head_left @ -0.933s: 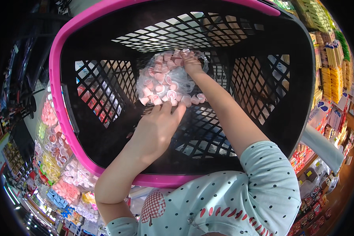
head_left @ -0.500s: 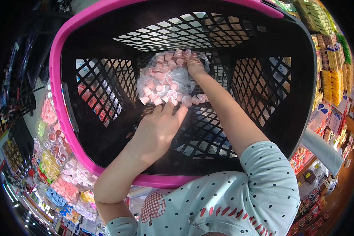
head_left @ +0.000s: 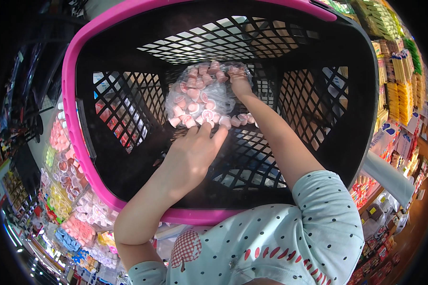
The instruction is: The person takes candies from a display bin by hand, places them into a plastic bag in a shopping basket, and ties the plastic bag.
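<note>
A clear plastic bag (head_left: pixel 218 95) of small pale-pink lidded cups (head_left: pixel 193 94) lies on the floor of a deep black basket (head_left: pixel 123 173) with a pink rim. Several of the cups sit in a row along the bag's near edge and to its right. My left hand (head_left: pixel 190 152) rests at that edge, its thumb and fingers apart, fingertips touching the nearest cups. My right hand (head_left: pixel 241 84) reaches into the far right part of the bag. Its fingers are covered by plastic and cups, so their grip is hidden.
The basket's lattice walls surround both hands, and its pink rim (head_left: pixel 88 175) runs close to my left forearm. Bagged sweets (head_left: pixel 76 228) are heaped outside at the left. Shelves of yellow packets (head_left: pixel 398 104) and a pale roll (head_left: pixel 389 180) stand at the right.
My right hand has moved slightly right and deeper into the bag. More pink cups show in the row at the bag's near right. My left hand has barely moved.
</note>
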Demonstrator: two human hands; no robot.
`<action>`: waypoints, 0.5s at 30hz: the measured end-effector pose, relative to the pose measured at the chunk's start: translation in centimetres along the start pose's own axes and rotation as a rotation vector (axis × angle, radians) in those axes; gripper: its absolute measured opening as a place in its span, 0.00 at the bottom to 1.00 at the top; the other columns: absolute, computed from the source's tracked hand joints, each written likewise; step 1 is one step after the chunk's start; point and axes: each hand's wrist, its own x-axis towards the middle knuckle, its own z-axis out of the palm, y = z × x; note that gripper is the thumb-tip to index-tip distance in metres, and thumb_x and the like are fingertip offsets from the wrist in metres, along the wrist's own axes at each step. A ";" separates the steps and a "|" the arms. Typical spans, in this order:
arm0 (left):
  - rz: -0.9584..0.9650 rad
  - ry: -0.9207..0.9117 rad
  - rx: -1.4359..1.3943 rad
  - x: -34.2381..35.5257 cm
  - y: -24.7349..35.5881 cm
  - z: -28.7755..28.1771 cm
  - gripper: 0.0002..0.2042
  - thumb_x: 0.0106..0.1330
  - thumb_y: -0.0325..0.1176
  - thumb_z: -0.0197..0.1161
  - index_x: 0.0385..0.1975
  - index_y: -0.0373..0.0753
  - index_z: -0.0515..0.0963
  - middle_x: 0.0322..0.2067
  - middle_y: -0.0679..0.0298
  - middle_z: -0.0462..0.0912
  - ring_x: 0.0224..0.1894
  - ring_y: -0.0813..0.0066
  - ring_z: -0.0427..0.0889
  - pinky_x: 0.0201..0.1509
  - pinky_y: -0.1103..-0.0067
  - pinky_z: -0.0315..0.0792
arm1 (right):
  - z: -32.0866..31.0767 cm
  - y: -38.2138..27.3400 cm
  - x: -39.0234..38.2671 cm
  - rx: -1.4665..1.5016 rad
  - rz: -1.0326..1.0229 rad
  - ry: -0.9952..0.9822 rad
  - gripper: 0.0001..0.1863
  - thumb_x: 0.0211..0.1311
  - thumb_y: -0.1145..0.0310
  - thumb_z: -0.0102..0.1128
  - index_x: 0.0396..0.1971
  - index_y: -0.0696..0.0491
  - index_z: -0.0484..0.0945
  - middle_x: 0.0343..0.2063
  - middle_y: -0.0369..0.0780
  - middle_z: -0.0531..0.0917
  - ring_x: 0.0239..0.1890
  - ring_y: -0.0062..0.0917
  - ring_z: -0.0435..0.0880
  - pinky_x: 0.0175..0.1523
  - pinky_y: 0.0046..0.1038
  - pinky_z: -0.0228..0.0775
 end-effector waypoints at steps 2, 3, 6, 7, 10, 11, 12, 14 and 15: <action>0.031 0.010 0.004 0.0 0.2 -0.3 0.25 0.51 0.23 0.59 0.52 0.35 0.66 0.36 0.56 0.70 0.40 0.60 0.74 0.41 0.71 0.72 | -0.5 1.5 -0.4 0.045 -0.046 0.108 0.23 0.51 0.79 0.46 0.50 0.49 0.72 0.52 0.63 0.66 0.52 0.48 0.72 0.55 0.36 0.67; -0.002 -0.042 0.024 0.0 0.3 -0.3 0.25 0.50 0.23 0.59 0.52 0.36 0.65 0.38 0.55 0.70 0.41 0.59 0.74 0.42 0.71 0.72 | -1.2 1.4 -0.9 0.071 -0.097 0.090 0.23 0.49 0.80 0.47 0.49 0.50 0.73 0.52 0.63 0.66 0.50 0.48 0.72 0.54 0.36 0.68; -0.029 -0.089 0.061 -0.3 0.2 -0.4 0.26 0.50 0.23 0.60 0.52 0.36 0.64 0.40 0.54 0.71 0.44 0.58 0.74 0.44 0.71 0.72 | -3.4 0.8 -2.7 0.041 -0.173 0.078 0.22 0.48 0.80 0.48 0.47 0.51 0.74 0.52 0.62 0.65 0.50 0.48 0.73 0.53 0.38 0.68; -0.023 -0.097 0.075 -0.4 0.1 -0.5 0.26 0.50 0.23 0.61 0.53 0.37 0.64 0.41 0.53 0.71 0.45 0.57 0.74 0.45 0.70 0.72 | -4.2 0.7 -3.3 -0.009 -0.192 0.074 0.22 0.49 0.79 0.47 0.47 0.52 0.74 0.53 0.62 0.64 0.50 0.48 0.73 0.52 0.38 0.68; -0.030 -0.083 0.078 -0.3 0.1 -0.6 0.27 0.49 0.23 0.61 0.52 0.36 0.63 0.41 0.51 0.72 0.44 0.55 0.75 0.44 0.68 0.72 | -6.8 0.3 -4.3 -0.030 -0.164 -0.010 0.20 0.49 0.79 0.47 0.45 0.51 0.73 0.51 0.58 0.66 0.46 0.48 0.75 0.50 0.39 0.69; -0.026 -0.066 0.081 -0.4 0.1 -0.6 0.27 0.49 0.23 0.61 0.52 0.36 0.63 0.41 0.51 0.72 0.44 0.55 0.75 0.44 0.68 0.72 | -7.6 0.1 -4.6 -0.021 -0.138 -0.063 0.20 0.50 0.79 0.47 0.45 0.51 0.73 0.50 0.56 0.67 0.44 0.48 0.76 0.49 0.40 0.69; -0.012 -0.033 0.058 -0.6 0.0 -0.7 0.27 0.48 0.22 0.61 0.51 0.37 0.63 0.40 0.51 0.72 0.44 0.54 0.75 0.44 0.68 0.72 | -8.3 -0.1 -5.0 -0.031 -0.144 -0.050 0.20 0.50 0.79 0.47 0.45 0.51 0.73 0.50 0.56 0.67 0.44 0.48 0.76 0.49 0.40 0.69; 0.038 0.069 -0.024 -1.1 -0.2 -0.5 0.24 0.47 0.21 0.60 0.47 0.37 0.64 0.38 0.49 0.72 0.43 0.52 0.75 0.43 0.66 0.72 | -9.5 -0.6 -6.0 -0.172 -0.289 -0.075 0.16 0.52 0.76 0.48 0.42 0.50 0.74 0.48 0.51 0.68 0.44 0.45 0.77 0.46 0.39 0.72; 0.042 0.092 -0.016 -1.1 -0.3 -0.6 0.24 0.47 0.21 0.60 0.47 0.37 0.64 0.38 0.49 0.72 0.43 0.52 0.75 0.43 0.66 0.72 | -9.9 -0.7 -6.1 -0.186 -0.297 -0.056 0.16 0.52 0.76 0.48 0.42 0.50 0.74 0.48 0.51 0.68 0.44 0.45 0.77 0.46 0.39 0.72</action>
